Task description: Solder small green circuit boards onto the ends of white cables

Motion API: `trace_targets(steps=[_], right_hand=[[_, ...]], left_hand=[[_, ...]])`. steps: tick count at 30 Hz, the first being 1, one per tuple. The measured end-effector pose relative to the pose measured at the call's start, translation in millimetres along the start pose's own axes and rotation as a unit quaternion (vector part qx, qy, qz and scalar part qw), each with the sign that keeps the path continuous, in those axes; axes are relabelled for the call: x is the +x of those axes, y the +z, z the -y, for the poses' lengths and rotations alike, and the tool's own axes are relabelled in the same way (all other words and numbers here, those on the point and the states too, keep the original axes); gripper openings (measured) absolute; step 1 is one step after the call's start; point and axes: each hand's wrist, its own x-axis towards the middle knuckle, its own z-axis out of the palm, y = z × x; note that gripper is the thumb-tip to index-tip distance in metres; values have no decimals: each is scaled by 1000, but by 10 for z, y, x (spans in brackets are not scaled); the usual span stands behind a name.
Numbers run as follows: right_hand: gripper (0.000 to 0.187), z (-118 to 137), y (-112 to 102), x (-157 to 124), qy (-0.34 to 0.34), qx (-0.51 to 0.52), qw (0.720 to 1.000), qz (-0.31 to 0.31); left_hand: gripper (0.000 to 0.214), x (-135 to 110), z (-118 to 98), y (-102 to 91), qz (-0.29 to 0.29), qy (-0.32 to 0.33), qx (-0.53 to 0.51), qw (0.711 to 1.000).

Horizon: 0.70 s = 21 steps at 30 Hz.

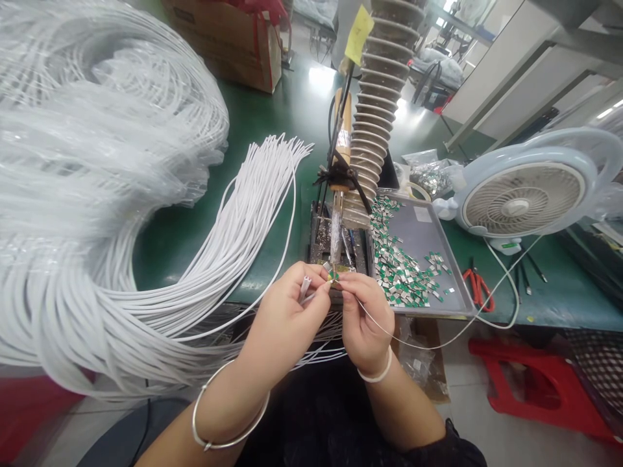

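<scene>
A great coil of white cables (97, 227), smooth and plastic-sheathed, fills the left side and fans out in a long curve across the table (272, 117), whose top is a glossy dark green mat that catches the ceiling light. Behind it the room is a workshop with pale benches and a brown cardboard box (228, 39) at the far edge. A ribbed grey duct (374, 110), stacked in rounded rings, rises upright at the middle of the table with a yellow note (359, 32) hanging beside it. To the right stands a round white fan (518, 204) with a fine radial grille. Below the table edge sits 1 red plastic stool (525, 383) on a pale floor. A flat grey metal tray (423, 237) lies between duct and fan, strewn with tiny green-and-silver chips (396, 275). A soldering iron (337, 227) hangs point-down just in front of the duct. Red-handled cutters (477, 285) lie near the tray's right edge. The left hand (285, 321), a thin silver bangle on its wrist, is closed around a cable end (305, 287). The right hand (365, 318) pinches a small green board (333, 275) at its fingertips, touching the cable end directly under the iron's tip, at the table's near edge.
</scene>
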Motion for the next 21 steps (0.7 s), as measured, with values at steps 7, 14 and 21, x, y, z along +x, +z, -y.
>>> trace_targets(steps=[7, 14, 21], right_hand=[[25, 10, -16, -44, 12, 24, 999, 20], [26, -17, -76, -182, 79, 73, 994, 7], [29, -16, -254, -233, 87, 10, 996, 2]], left_hand=[[9, -21, 101, -18, 4, -1, 4, 1000], [11, -100, 281, -15, 27, 10, 36, 999], [24, -272, 451, -38, 65, 55, 130, 988]])
